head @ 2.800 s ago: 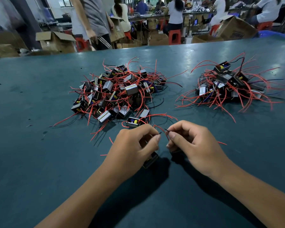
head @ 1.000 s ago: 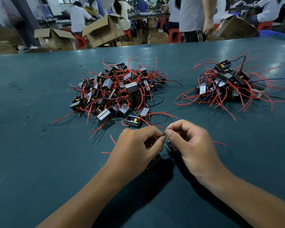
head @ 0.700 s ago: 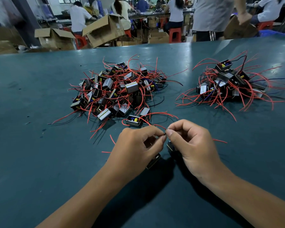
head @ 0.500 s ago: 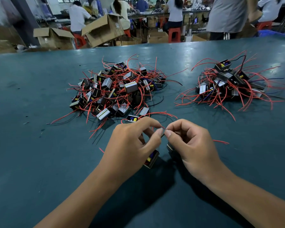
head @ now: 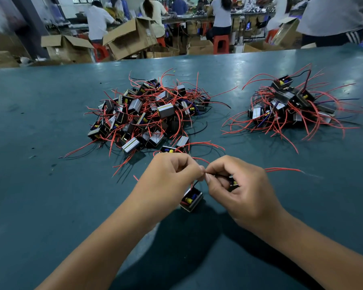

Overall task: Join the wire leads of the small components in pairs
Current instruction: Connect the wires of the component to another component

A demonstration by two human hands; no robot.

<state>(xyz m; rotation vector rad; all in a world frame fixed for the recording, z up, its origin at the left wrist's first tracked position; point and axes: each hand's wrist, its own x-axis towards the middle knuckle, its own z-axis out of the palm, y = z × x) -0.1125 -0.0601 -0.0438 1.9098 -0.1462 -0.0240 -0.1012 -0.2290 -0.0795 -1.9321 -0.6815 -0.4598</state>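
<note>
Behind the green table [head: 40,206], cardboard boxes [head: 132,36] are seen. Black wire ends are pinched between the left hand [head: 168,181] and right hand [head: 239,189], fingertips touching. One small component [head: 191,199] hangs below; two piles [head: 149,114] lie beyond.

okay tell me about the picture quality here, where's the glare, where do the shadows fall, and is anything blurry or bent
Head view: overhead light glares in pale patches on the far table; shadows of the left hand and right hand fall toward the camera; the component below them is sharp, while the background workers are soft and the grey-shirted person is smeared; the wide lens bows the table's far edge.
</note>
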